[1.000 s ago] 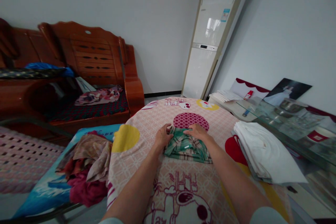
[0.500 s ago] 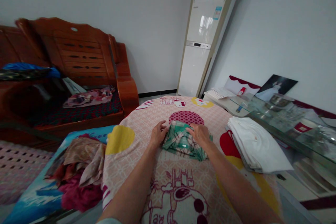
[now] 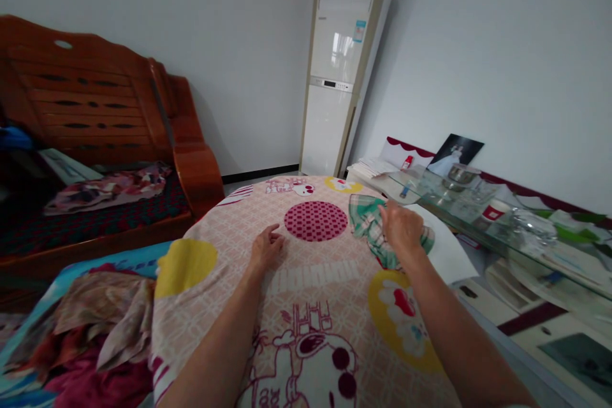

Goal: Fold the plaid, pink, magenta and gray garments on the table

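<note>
A green and white checked cloth (image 3: 370, 223) is bunched beneath my right hand (image 3: 404, 226), whose fingers are closed on it. Part of the cloth hangs over the white folded fabric (image 3: 452, 255) at the table's right side. My left hand (image 3: 268, 247) rests low over the patterned tablecloth (image 3: 229, 280), left of the dark pink dotted oval (image 3: 315, 221). Its fingers are loosely bent and apart, with nothing in them. The fingertips of my right hand are partly hidden by the cloth and the back of the hand.
Crumpled clothes (image 3: 105, 325) lie on a blue surface to the left. Behind them stands a wooden bench (image 3: 196, 172). A glass-topped cabinet (image 3: 478, 220) with bowls and a cup (image 3: 495, 209) runs along the right wall. A tall white air conditioner (image 3: 329, 121) fills the corner.
My right hand has carried the checked cloth from the table's middle to the right, over the white fabric. My left hand has let go of its side. The view has turned slightly right.
</note>
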`<action>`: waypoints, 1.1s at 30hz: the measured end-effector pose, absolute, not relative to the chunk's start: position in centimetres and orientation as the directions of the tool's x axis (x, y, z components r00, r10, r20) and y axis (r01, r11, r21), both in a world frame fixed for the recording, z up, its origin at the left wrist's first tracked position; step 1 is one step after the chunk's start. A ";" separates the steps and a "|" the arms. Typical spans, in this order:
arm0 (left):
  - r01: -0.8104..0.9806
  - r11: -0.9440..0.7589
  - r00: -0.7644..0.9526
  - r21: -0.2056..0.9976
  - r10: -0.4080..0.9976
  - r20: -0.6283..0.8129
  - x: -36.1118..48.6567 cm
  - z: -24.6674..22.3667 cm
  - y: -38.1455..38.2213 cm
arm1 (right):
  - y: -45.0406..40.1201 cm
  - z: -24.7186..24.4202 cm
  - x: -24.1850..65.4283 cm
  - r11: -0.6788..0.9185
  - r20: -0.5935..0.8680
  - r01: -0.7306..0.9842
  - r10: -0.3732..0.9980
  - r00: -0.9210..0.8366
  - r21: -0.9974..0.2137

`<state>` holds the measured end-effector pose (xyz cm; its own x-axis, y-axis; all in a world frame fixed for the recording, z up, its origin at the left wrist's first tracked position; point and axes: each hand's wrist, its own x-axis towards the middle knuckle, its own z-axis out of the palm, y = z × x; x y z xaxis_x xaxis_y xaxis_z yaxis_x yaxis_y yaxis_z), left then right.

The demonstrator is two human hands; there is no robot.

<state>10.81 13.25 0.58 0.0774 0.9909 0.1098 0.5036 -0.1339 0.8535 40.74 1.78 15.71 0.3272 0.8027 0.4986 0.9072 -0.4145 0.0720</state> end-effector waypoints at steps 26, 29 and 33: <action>0.590 -0.169 0.108 0.790 0.986 0.130 11.0 0.2 13.4 | 3.2 10.8 50.0 -0.538 0.362 0.833 0.807 0.466 0.128; 0.594 -0.154 0.100 0.790 0.988 0.117 11.1 0.4 13.3 | 3.1 9.5 47.7 -0.400 0.507 0.910 0.810 0.296 0.108; 0.582 -0.134 0.083 0.802 0.991 0.106 11.2 0.6 13.1 | 3.2 5.3 42.5 -0.035 0.491 0.999 0.870 0.038 -0.015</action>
<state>11.20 13.15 0.59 0.0826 0.9909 0.1061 0.5824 -0.1344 0.8017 42.53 3.16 5.27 0.0380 0.8702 0.4911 0.9993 -0.0351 -0.0151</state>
